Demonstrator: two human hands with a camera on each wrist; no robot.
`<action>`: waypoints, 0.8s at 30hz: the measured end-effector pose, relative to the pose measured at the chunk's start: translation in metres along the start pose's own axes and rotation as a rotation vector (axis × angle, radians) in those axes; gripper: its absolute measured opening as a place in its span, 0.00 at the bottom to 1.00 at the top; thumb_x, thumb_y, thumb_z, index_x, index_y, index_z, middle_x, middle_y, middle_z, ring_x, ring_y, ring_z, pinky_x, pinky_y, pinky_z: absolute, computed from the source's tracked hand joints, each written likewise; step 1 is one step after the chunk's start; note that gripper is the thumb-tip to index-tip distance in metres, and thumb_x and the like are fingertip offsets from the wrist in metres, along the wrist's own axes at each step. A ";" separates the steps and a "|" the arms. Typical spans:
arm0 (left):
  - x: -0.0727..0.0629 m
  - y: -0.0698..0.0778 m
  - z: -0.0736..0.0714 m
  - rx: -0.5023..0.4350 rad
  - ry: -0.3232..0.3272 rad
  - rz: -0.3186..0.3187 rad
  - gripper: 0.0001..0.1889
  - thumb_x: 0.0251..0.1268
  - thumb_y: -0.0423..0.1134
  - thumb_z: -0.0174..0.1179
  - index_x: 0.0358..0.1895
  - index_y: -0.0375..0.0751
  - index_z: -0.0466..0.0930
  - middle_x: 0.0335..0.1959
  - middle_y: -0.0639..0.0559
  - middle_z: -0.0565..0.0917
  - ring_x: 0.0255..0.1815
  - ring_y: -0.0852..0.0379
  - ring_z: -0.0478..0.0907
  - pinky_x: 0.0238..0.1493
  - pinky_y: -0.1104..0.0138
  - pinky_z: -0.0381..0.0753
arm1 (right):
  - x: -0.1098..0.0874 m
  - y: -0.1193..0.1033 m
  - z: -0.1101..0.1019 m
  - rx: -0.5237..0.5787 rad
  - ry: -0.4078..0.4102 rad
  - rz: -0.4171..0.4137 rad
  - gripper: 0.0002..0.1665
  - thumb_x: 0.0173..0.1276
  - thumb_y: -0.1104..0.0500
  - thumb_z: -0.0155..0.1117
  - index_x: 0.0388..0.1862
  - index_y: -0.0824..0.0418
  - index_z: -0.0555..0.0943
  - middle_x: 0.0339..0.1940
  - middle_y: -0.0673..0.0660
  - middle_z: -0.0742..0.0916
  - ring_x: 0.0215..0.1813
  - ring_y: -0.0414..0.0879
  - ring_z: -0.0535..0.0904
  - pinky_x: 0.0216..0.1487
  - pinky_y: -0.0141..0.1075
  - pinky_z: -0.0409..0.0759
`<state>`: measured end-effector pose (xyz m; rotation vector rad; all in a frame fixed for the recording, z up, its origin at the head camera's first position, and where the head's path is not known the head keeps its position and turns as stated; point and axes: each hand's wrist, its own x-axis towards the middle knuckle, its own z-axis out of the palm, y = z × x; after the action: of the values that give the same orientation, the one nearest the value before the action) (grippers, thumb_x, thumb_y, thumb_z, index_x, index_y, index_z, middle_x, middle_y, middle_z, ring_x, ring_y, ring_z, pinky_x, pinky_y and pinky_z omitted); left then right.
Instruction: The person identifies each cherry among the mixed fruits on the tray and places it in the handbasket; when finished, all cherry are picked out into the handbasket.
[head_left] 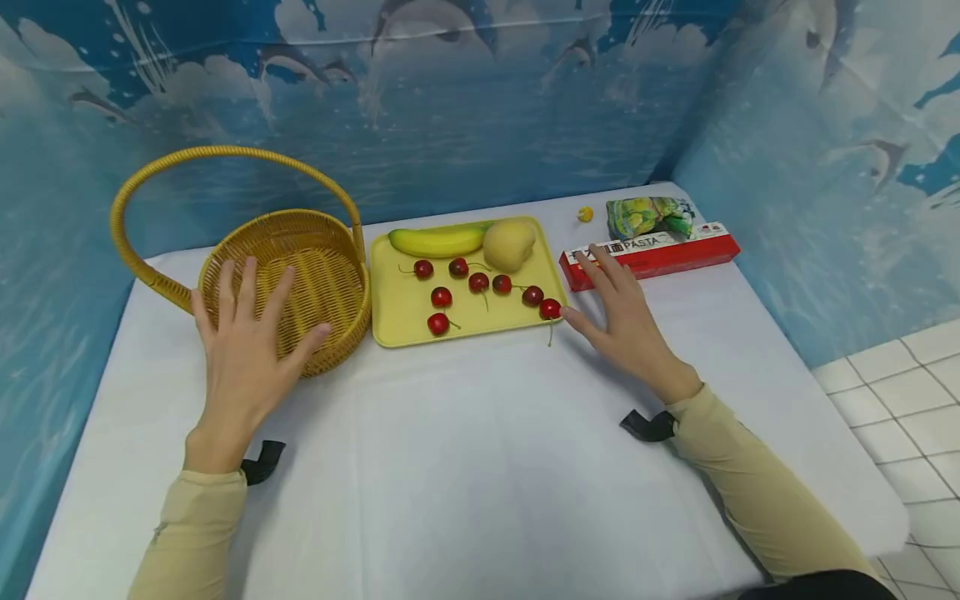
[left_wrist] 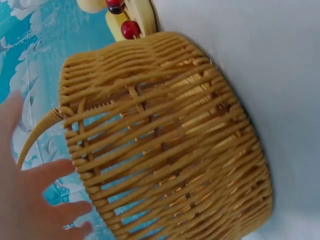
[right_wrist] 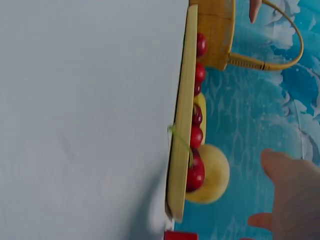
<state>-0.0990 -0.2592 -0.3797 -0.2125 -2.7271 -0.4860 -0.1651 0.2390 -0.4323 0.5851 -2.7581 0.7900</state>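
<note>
My left hand (head_left: 243, 358) is spread over the near left side of a woven wicker basket (head_left: 343, 350), holding nothing. In the left wrist view its fingertips are close by the rim of the basket (left_wrist: 170, 135). My right hand (head_left: 630, 325) hovers palm down with fingers apart, between a yellow tray (head_left: 397, 312) and a red pasta box (head_left: 675, 259). Its thumb is near a red cherry (head_left: 550, 309) at the tray's front right corner, whose stem hangs over the edge. On the tray lie several more cherries (head_left: 441, 297), a banana (head_left: 438, 242) and a round yellow fruit (head_left: 509, 245).
Behind the pasta box lies a crumpled green and yellow packet (head_left: 637, 218), with a small yellow object (head_left: 585, 214) to its left. The basket's tall handle (head_left: 240, 152) arches up at the back. A white cloth (head_left: 465, 467) covers the table; a dolphin-print curtain (head_left: 480, 133) hangs behind.
</note>
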 end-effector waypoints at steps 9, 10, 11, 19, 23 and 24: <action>-0.001 -0.002 -0.019 -0.021 0.317 0.055 0.48 0.68 0.80 0.45 0.82 0.54 0.64 0.88 0.47 0.52 0.89 0.41 0.42 0.83 0.34 0.28 | -0.001 -0.014 0.025 0.109 -0.052 -0.062 0.48 0.70 0.47 0.73 0.84 0.54 0.64 0.86 0.57 0.64 0.85 0.57 0.59 0.80 0.65 0.63; -0.001 -0.001 -0.022 -0.022 0.353 0.061 0.47 0.69 0.80 0.46 0.82 0.55 0.65 0.88 0.48 0.53 0.89 0.40 0.43 0.83 0.34 0.28 | -0.001 -0.015 0.026 0.115 -0.057 -0.061 0.48 0.70 0.47 0.73 0.84 0.54 0.64 0.86 0.56 0.65 0.85 0.57 0.60 0.80 0.65 0.64; 0.000 -0.001 -0.024 -0.028 0.394 0.067 0.46 0.68 0.79 0.47 0.82 0.57 0.65 0.88 0.50 0.54 0.89 0.39 0.44 0.83 0.34 0.29 | -0.002 -0.016 0.027 0.115 -0.061 -0.056 0.47 0.70 0.47 0.73 0.84 0.53 0.65 0.86 0.56 0.65 0.85 0.57 0.60 0.79 0.66 0.64; 0.009 -0.010 -0.039 -0.110 0.662 0.055 0.41 0.66 0.78 0.53 0.79 0.66 0.68 0.85 0.49 0.62 0.87 0.39 0.51 0.87 0.45 0.32 | -0.011 -0.021 0.037 0.169 -0.120 -0.083 0.48 0.72 0.47 0.72 0.86 0.49 0.62 0.86 0.52 0.66 0.85 0.54 0.60 0.80 0.64 0.64; 0.009 -0.020 -0.043 -0.190 0.727 -0.041 0.46 0.64 0.77 0.56 0.78 0.51 0.71 0.83 0.41 0.64 0.87 0.46 0.52 0.88 0.56 0.36 | -0.012 -0.020 0.040 0.156 -0.134 -0.110 0.47 0.72 0.48 0.72 0.85 0.48 0.62 0.86 0.50 0.66 0.85 0.52 0.60 0.80 0.62 0.65; 0.008 -0.023 -0.045 -0.215 0.719 -0.081 0.48 0.65 0.77 0.56 0.79 0.47 0.69 0.84 0.42 0.63 0.87 0.48 0.51 0.87 0.59 0.37 | -0.012 -0.020 0.040 0.154 -0.133 -0.113 0.47 0.72 0.48 0.72 0.85 0.48 0.62 0.86 0.50 0.65 0.85 0.52 0.60 0.81 0.61 0.65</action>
<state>-0.0967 -0.2959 -0.3445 0.0239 -1.9876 -0.7153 -0.1498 0.2052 -0.4604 0.8448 -2.7681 0.9762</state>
